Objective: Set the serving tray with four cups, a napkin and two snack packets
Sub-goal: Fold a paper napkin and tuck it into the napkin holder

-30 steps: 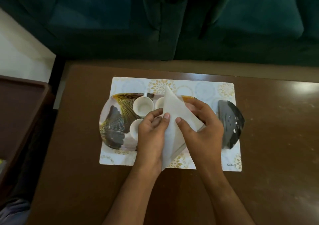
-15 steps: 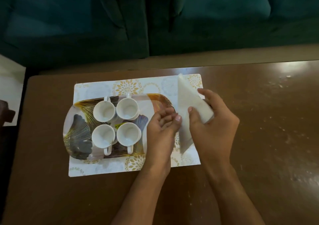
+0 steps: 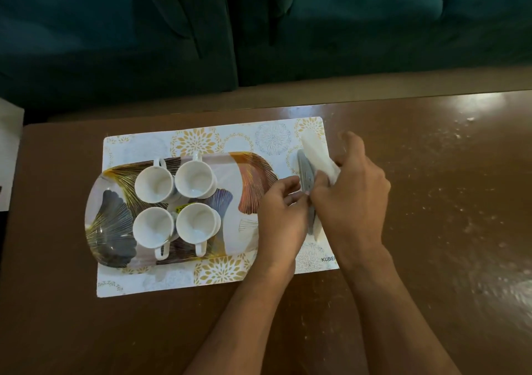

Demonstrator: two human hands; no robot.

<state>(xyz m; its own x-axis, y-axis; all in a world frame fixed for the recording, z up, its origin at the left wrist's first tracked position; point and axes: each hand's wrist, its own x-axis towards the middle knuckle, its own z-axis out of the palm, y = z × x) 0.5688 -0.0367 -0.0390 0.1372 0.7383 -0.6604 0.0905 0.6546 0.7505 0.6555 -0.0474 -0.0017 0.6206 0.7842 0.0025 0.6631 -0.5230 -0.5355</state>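
An oval tray with a leaf pattern lies on a floral placemat. Four white cups stand on its left half in two rows. A small yellow item peeks out between them; I cannot tell what it is. At the tray's right end a grey napkin holder stands on edge. My right hand grips a folded white napkin pressed against the holder. My left hand pinches the holder's near edge. No snack packets are in sight.
The placemat sits on a brown wooden table, whose far edge runs just behind it. A dark teal sofa stands beyond the table. A pale object is at the left edge.
The view has shifted, so the tray and cups now sit further left. My right hand carried the napkin to the grey holder, now on edge, and my left hand closed in on it.
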